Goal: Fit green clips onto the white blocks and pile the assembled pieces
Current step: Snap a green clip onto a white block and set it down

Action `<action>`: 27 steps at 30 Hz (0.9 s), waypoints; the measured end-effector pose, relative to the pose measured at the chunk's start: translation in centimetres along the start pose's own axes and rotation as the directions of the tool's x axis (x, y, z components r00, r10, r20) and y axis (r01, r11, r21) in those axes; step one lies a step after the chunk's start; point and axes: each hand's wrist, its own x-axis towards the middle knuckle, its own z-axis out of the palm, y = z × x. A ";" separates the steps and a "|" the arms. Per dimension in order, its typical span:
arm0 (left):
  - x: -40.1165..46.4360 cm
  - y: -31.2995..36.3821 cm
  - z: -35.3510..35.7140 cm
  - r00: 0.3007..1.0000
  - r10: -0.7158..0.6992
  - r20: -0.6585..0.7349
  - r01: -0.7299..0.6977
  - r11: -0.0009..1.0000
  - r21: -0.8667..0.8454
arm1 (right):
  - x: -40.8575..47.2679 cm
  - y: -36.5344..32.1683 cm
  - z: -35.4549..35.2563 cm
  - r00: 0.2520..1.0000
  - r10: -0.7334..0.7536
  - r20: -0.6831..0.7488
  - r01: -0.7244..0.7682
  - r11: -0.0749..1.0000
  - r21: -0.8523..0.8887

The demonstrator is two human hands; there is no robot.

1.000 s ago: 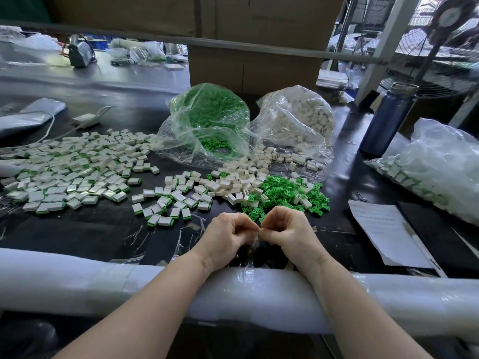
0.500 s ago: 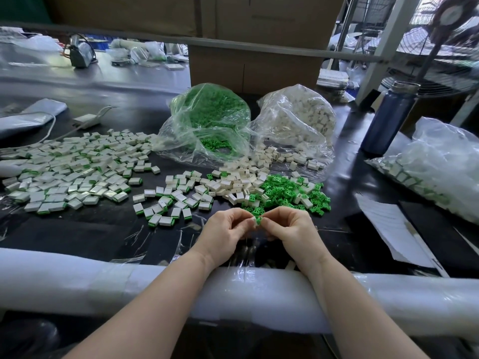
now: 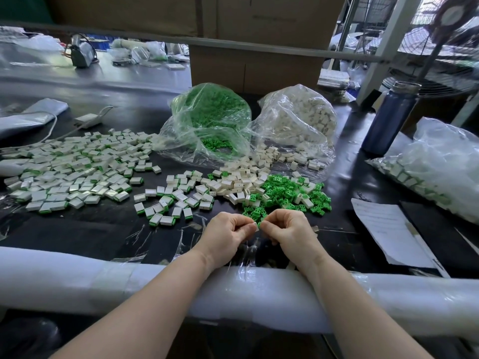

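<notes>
Pinching small white block (image 3: 257, 225) — left hand (image 3: 228, 235), right hand (image 3: 290, 233) both in curled grip — beside green clips (image 3: 290, 193).

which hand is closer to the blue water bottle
Right. The right hand sits below and to the left of the blue bottle; the left hand is farther left, fingertips meeting the right's.
</notes>
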 end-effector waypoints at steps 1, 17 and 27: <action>0.0 0.0 0.0 1.000 0.007 0.002 -0.007 1.000 0.011 | 0.0 0.0 0.0 1.000 0.001 0.000 -0.001 1.000 -0.003; 0.0 0.5 0.3 0.999 -0.024 -0.027 0.019 0.986 -0.168 | -0.2 -0.3 0.0 0.999 -0.032 -0.035 0.039 0.974 0.222; -0.1 0.8 0.0 1.000 -0.022 0.000 0.022 0.985 -0.170 | -0.3 -0.3 -0.2 0.998 -0.061 0.014 0.055 0.960 0.276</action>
